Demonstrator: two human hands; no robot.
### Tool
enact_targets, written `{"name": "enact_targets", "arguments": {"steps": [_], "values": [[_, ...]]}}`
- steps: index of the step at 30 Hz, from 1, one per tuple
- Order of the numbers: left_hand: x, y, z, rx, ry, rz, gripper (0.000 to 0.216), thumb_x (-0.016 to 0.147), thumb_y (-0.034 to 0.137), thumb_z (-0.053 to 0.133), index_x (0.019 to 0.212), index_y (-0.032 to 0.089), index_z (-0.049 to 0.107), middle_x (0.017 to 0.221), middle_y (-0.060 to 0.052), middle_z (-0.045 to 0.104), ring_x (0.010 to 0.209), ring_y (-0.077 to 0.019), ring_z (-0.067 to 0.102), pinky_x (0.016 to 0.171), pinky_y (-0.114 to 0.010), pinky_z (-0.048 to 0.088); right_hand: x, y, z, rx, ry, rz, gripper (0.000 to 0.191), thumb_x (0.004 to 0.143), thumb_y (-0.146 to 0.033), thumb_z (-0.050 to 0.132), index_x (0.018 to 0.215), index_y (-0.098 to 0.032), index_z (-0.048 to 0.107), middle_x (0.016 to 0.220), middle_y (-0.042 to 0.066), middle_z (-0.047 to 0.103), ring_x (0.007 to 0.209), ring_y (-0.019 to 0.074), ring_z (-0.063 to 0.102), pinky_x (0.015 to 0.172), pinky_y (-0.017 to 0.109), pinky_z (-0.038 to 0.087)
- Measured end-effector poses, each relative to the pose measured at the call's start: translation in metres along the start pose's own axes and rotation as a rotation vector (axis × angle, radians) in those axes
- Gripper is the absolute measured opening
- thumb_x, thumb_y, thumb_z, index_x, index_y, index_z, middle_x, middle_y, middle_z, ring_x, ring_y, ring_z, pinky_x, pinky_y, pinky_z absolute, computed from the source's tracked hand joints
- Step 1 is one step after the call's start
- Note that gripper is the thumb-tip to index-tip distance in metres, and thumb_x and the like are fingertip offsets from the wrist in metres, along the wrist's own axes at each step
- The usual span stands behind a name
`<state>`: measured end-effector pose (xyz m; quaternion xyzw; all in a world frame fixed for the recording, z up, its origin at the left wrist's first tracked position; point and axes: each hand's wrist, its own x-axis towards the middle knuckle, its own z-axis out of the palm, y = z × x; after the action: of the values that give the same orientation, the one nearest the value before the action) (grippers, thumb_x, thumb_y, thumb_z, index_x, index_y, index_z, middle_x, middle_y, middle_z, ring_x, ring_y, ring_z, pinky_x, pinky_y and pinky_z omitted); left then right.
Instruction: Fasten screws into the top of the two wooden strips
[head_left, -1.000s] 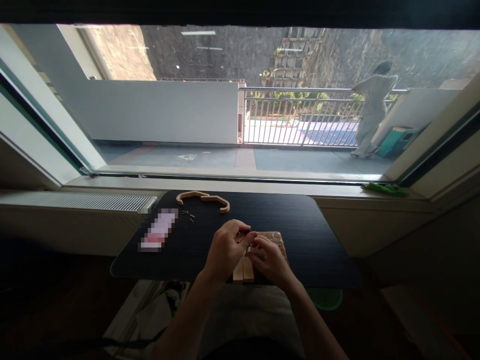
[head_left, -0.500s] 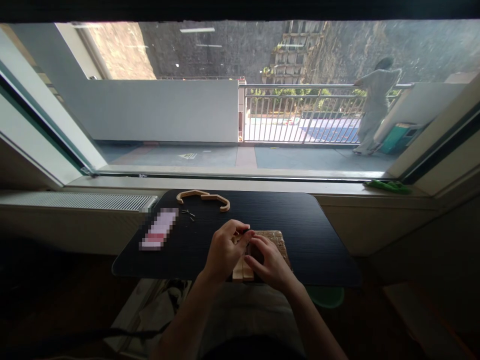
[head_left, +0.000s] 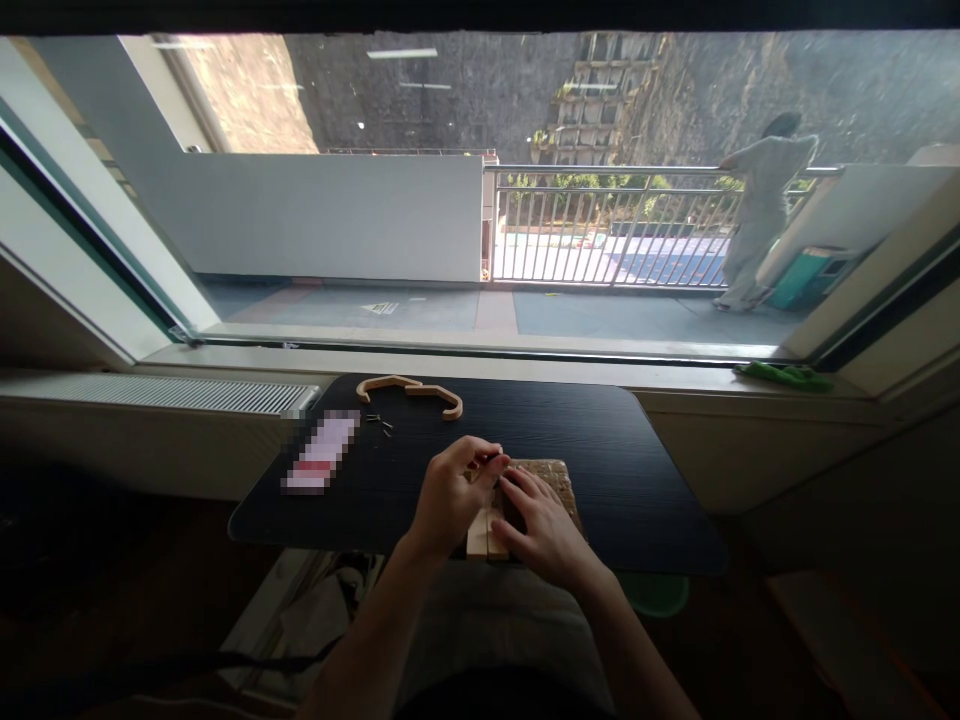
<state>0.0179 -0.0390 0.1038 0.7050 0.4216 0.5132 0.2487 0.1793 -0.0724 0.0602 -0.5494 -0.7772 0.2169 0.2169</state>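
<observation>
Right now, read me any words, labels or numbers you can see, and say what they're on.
Nothing here can be read.
Pink and white packet on the black table: blurred out, unreadable.
Triangular floor marking outside the window: too small to read.

A dark wood-grain table (head_left: pixel 622 470) is being occupied by a few things. Two curved wooden pieces (head_left: pixel 409 392) are being carried at its far edge, with small dark pins (head_left: pixel 381 424) just beside them. A pink-and-white packet (head_left: pixel 321 452) is being borne at the left, and a wooden panel (head_left: pixel 561 482) is being supported at the near edge.
</observation>
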Motion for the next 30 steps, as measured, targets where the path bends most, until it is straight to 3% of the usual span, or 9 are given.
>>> {"name": "enact_targets", "arguments": {"steps": [6, 22, 30], "values": [[-0.002, -0.002, 0.001, 0.006, 0.0, 0.017, 0.008, 0.086, 0.027, 0.068, 0.087, 0.019, 0.07, 0.082, -0.002, 0.075, 0.07, -0.0141, 0.066, 0.069, -0.024, 0.053, 0.002, -0.004, -0.008, -0.051, -0.069, 0.004, 0.058, 0.088, -0.04, 0.059, 0.141, -0.016, 0.054, 0.152, 0.015, 0.045, 0.143, 0.0319, 0.037, 0.119, 0.048, 0.027], [-0.002, -0.006, -0.001, -0.007, 0.033, 0.098, 0.006, 0.087, 0.024, 0.067, 0.089, 0.019, 0.07, 0.083, -0.002, 0.075, 0.068, -0.0125, 0.066, 0.066, -0.022, 0.054, 0.001, 0.001, -0.002, -0.057, -0.023, 0.022, 0.059, 0.088, -0.044, 0.057, 0.139, -0.013, 0.054, 0.151, 0.014, 0.046, 0.143, 0.0294, 0.036, 0.121, 0.047, 0.025], [-0.005, -0.007, -0.001, 0.014, 0.02, 0.116, 0.008, 0.087, 0.022, 0.067, 0.093, 0.02, 0.073, 0.091, -0.004, 0.077, 0.078, -0.0157, 0.07, 0.076, -0.026, 0.057, 0.001, 0.006, 0.003, -0.07, 0.023, -0.004, 0.056, 0.088, -0.043, 0.058, 0.137, -0.015, 0.057, 0.149, 0.014, 0.049, 0.142, 0.0299, 0.04, 0.119, 0.049, 0.028]]}}
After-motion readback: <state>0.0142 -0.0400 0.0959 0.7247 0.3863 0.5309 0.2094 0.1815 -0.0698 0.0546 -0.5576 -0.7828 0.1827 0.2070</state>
